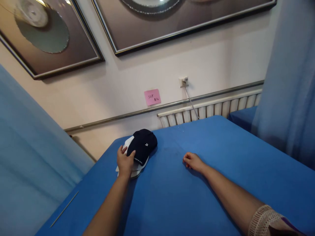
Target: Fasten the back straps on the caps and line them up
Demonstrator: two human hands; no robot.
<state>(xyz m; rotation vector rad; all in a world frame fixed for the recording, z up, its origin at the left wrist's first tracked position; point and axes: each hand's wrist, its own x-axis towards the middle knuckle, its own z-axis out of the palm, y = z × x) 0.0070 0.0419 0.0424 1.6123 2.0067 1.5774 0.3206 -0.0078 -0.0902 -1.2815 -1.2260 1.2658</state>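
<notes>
A navy baseball cap (145, 140) with a small white emblem lies on top of a white cap (128, 142). Further pale brims (136, 172) show underneath, so several caps seem stacked. My left hand (125, 160) rests at the left side of this stack. Its thumb touches the navy brim, its fingers are apart over the white cap, and no firm grip shows. My right hand (193, 161) is loosely curled just above or on the blue surface (167, 193), to the right of the caps. Nothing shows between its fingers.
A thin stick (64, 209) lies near the left edge. Blue curtains (31, 141) hang at both sides. Behind the surface are a radiator (211, 109), a wall pipe (118, 116), a plugged socket (183, 82) with a cord, a pink note (152, 97) and framed pictures (172, 42).
</notes>
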